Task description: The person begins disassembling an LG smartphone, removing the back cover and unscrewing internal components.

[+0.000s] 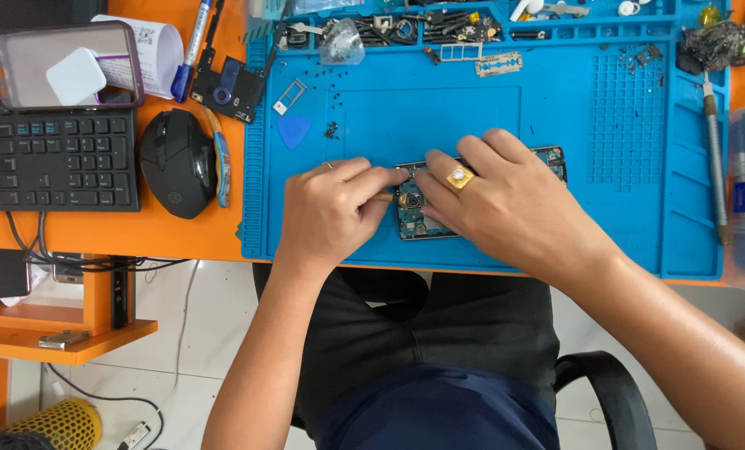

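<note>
Together both hands (339, 208) (493, 200) work on an opened phone (418, 221)

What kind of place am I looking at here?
Most likely a phone-repair bench at an office desk. Both hands, the left hand and right hand, work on an opened phone lying on a blue repair mat strewn with small parts, beside a keyboard and mouse.

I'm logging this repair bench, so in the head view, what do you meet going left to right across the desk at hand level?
Black keyboard → black mouse → blue guitar-pick-shaped opening tool → left hand → opened phone on the blue mat → right hand → long metal tool.
</note>
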